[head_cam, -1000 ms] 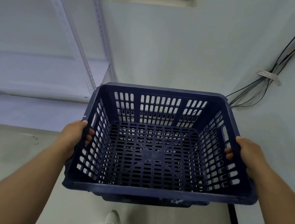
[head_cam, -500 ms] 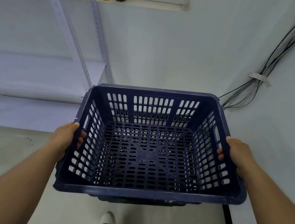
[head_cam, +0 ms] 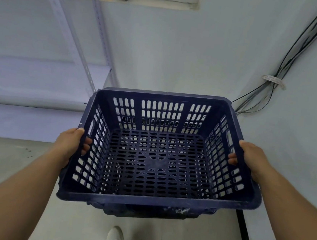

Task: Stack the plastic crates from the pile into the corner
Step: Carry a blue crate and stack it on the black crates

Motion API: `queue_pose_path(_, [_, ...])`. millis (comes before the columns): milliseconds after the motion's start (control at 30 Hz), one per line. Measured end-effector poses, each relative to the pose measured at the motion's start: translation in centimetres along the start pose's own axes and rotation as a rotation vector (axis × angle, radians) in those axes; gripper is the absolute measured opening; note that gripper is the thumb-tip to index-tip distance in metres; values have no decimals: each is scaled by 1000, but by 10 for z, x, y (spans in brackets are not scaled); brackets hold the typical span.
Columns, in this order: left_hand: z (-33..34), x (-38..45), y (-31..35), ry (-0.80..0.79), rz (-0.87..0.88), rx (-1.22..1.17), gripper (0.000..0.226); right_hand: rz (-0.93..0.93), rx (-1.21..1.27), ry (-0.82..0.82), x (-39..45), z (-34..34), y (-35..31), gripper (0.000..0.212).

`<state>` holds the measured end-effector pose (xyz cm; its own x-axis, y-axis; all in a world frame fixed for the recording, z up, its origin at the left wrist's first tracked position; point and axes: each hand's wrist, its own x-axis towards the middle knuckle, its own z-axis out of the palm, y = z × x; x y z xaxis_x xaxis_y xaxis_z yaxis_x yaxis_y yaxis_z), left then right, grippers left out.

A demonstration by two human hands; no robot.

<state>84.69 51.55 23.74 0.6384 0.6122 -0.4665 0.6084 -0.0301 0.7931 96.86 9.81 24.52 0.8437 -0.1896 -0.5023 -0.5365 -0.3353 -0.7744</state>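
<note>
At 10 o'clock stands a white rack [head_cam: 69, 29] against the wall. The left hand [head_cam: 70, 145] is clamped on the crate's left rim, fingers through the slots. The dark blue crate [head_cam: 155, 201] is held level above the floor [head_cam: 8, 161], facing the corner. The right hand [head_cam: 252, 161] is clamped on the right rim. Cables [head_cam: 279, 74] run down at 2 o'clock.

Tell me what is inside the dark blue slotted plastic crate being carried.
The dark blue slotted plastic crate is empty; only fingers of the left hand and right hand curl in through its side handles. Whatever lies directly beneath it is mostly covered.
</note>
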Motion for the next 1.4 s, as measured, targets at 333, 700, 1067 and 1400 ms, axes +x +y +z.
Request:
queue_pose_path(333, [1, 1, -5, 112, 140, 338, 35, -103, -205, 89, 7, 4, 10, 40])
queue_pose_path(700, [-25, -20, -47, 100, 244, 322, 50, -168, -420, 240, -41, -11, 49, 43])
queue_pose_path(1067, [-24, -31, -142, 91, -30, -264, 51, -57, 339, 425, -75, 1, 116, 32])
queue_pose_path(1400, [36, -11, -235, 96, -170, -332, 45, 161, 405, 255, -19, 39, 221, 20])
